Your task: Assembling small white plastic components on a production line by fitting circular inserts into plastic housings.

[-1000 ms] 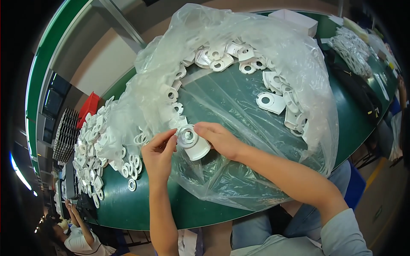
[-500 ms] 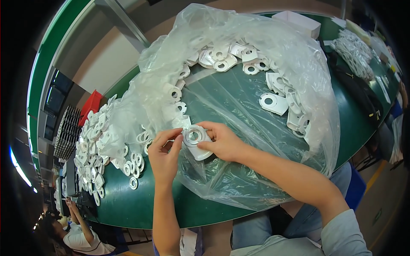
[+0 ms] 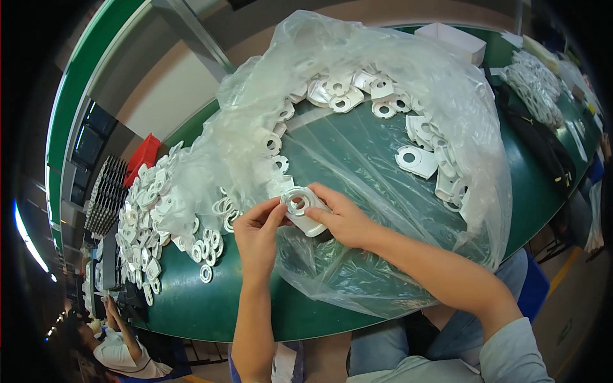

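A white plastic part (image 3: 312,225) with a round ring end and a squared-off end is held above the clear plastic sheet. My right hand (image 3: 341,217) grips it from the right, thumb on top near the ring. From the other side, my left hand (image 3: 258,231) is closed, with thumb and fingertips pinched at the ring's left rim. Its fingertips partly hide that edge. Just beyond my hands, similar white parts (image 3: 273,144) lie in an arc on the sheet. One single white part (image 3: 416,161) lies flat to the right of the middle.
A crumpled clear plastic bag (image 3: 242,102) spreads over the green table (image 3: 211,313). White parts (image 3: 143,223) are heaped at the left, with loose white rings (image 3: 205,273) beside them. A red bin (image 3: 142,159), a white box (image 3: 450,42) and a black bag (image 3: 533,134) stand around. A co-worker (image 3: 124,351) sits at lower left.
My left hand's fingers have closed in on the ring's left rim; before, they were a little apart from it. The whole view has shifted slightly.
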Tool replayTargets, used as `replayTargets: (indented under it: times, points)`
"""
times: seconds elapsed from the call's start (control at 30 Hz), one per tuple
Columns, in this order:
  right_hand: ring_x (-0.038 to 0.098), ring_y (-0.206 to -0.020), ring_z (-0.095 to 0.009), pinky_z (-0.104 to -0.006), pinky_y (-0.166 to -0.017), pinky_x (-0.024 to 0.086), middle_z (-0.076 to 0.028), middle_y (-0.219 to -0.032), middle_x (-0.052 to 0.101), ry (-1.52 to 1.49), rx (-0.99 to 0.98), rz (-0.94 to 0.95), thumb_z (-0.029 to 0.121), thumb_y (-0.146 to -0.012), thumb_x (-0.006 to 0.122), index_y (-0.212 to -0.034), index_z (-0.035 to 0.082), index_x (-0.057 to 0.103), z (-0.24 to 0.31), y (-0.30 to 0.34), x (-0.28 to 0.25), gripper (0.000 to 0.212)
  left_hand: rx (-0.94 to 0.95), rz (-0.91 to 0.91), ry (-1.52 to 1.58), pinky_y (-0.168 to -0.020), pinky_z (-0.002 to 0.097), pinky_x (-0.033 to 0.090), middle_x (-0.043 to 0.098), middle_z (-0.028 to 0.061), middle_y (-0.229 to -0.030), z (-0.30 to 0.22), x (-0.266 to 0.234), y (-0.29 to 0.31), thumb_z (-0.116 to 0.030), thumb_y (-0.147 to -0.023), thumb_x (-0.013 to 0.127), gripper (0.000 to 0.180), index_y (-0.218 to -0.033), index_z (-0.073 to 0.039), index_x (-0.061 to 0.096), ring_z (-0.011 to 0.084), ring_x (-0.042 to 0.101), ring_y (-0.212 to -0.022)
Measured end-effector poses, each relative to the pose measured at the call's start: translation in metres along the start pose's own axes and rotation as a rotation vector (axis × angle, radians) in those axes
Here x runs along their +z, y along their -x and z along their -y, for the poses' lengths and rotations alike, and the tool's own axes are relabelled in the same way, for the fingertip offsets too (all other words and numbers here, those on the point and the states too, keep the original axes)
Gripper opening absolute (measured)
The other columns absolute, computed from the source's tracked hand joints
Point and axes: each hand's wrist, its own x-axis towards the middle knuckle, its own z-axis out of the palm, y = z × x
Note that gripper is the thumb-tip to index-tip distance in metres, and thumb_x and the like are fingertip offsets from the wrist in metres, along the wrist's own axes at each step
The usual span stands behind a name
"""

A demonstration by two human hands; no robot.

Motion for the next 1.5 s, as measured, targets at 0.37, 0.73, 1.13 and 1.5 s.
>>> replayTargets:
  times: [0.37,0.73,1.13,1.5]
  points:
    - [0.061,-0.069,-0.009,-0.0201,-0.046,0.043,-0.005,-0.086,0.060,-0.266,0.289,0.019,0.023,-0.096,0.046,-0.105,0.004,0.053,0.021,0.004,0.000,0.022,0.050,0.050,-0.018,-0.069,0.0277,0.054,0.066,0.0116,-0.088,0.001,0.005,0.006,0.002,-0.084,0.059,0.019,-0.102,0.008,0.063,0.0163,0.064,-0.075]
    - [0.056,-0.059,-0.008,-0.0248,-0.051,0.043,-0.002,-0.069,0.059,0.078,0.095,0.055,0.025,-0.095,0.048,-0.083,0.001,0.059,0.016,0.006,0.002,0.029,0.354,0.181,-0.380,-0.063,0.0205,0.043,0.061,0.0056,-0.078,-0.003,-0.002,0.005,-0.002,-0.083,0.062,0.012,-0.094,0.002,0.065,0.0105,0.056,-0.071]
    - [0.056,-0.085,-0.016,-0.0261,-0.058,0.051,-0.008,-0.091,0.057,-0.179,0.263,-0.020,0.033,-0.098,0.038,-0.104,0.002,0.055,0.009,0.009,0.005,0.036,-0.030,0.033,-0.227,-0.067,0.0213,0.047,0.064,0.0028,-0.085,-0.005,-0.041,0.041,-0.003,-0.081,0.066,0.018,-0.098,0.001,0.062,0.0080,0.059,-0.076]
    - [0.057,-0.077,-0.013,-0.0252,-0.056,0.050,-0.006,-0.086,0.059,-0.088,0.287,0.121,0.017,-0.094,0.045,-0.092,-0.001,0.059,0.025,0.005,0.022,0.022,0.158,-0.672,-0.203,-0.065,0.0267,0.050,0.063,0.0100,-0.087,-0.022,-0.465,0.070,-0.017,-0.084,0.065,0.027,-0.100,0.005,0.062,0.0195,0.061,-0.078]
